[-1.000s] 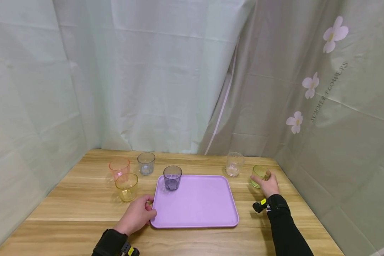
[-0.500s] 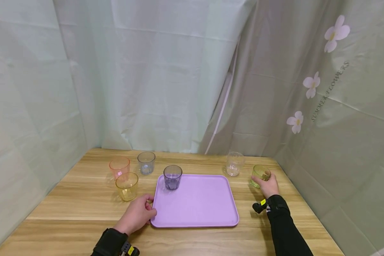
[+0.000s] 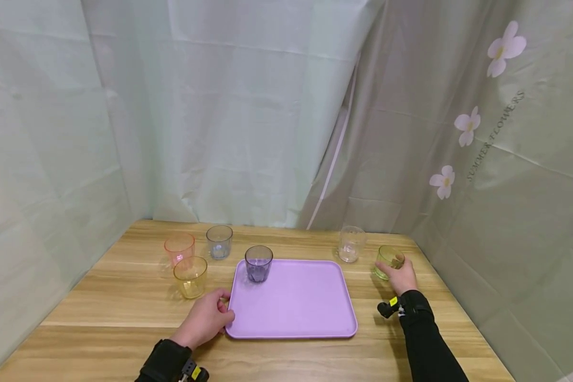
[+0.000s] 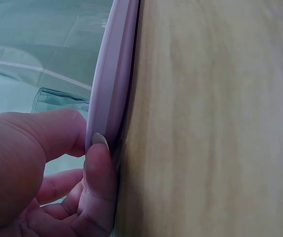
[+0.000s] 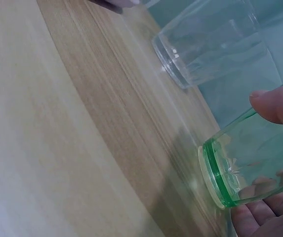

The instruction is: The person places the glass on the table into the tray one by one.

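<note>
Only the viewpoint has drifted; both grips stand as they did half a second ago

Glasses, tray (image 3: 296, 302) and hands all sit slightly differently in the head view, but no visible change shows between them. The right hand (image 3: 402, 277) has the green glass (image 5: 255, 148) pinched, thumb on the side toward the tray and fingers curled around the opposite side. That glass stands to the right of the tray, upright, its base seeming to rest on the table (image 3: 267, 361). The left hand (image 3: 205, 318) pinches the tray's left edge between thumb and finger; its other fingers are folded beneath.

The step in hand looks like taking hold of the glass while the tray is steadied. To do it well, I would keep the thumb and fingers low and level on the wall, firm enough that smooth plastic or glass cannot slip, yet without squeezing. A lift should go straight up before any sideways travel, since the clear glass (image 3: 350, 246) stands near, just behind and toward the tray, and could be knocked. The tray's raised rim would need clearing too. The purple glass (image 3: 258, 265) stands in the tray's far left corner, so the left hand does best to hold that edge down, neither tugging nor tipping it.
</note>
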Tool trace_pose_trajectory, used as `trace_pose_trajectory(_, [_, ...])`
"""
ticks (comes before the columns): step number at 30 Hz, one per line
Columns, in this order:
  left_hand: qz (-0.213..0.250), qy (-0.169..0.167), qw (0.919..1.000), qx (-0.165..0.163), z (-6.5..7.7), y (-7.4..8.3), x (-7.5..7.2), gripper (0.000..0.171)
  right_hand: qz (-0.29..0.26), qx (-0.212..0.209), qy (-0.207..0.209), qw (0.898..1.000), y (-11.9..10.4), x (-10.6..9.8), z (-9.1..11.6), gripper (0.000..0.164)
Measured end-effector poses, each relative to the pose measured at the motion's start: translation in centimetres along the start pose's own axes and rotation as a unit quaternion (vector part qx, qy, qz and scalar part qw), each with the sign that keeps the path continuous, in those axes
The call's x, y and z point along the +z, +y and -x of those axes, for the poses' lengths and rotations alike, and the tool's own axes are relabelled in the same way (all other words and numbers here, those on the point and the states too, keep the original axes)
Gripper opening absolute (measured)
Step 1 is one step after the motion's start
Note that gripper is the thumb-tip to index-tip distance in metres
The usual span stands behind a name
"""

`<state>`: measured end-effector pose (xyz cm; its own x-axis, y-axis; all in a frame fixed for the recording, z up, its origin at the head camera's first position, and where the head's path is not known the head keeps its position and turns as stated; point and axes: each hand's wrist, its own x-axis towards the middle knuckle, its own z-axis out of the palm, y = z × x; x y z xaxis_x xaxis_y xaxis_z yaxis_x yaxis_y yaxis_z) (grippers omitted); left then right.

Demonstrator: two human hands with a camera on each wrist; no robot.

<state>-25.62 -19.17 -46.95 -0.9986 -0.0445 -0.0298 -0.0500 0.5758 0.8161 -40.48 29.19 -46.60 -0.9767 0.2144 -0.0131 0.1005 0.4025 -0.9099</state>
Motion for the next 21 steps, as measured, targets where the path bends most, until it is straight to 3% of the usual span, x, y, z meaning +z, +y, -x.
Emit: trace_pose_trajectory(21, [-0.007, 0.004, 0.9999, 0.008, -0.12, -0.13, 0.07, 0.05, 0.004, -0.006, -0.005, 1.0, -0.47, -0.79, 0.08, 0.099])
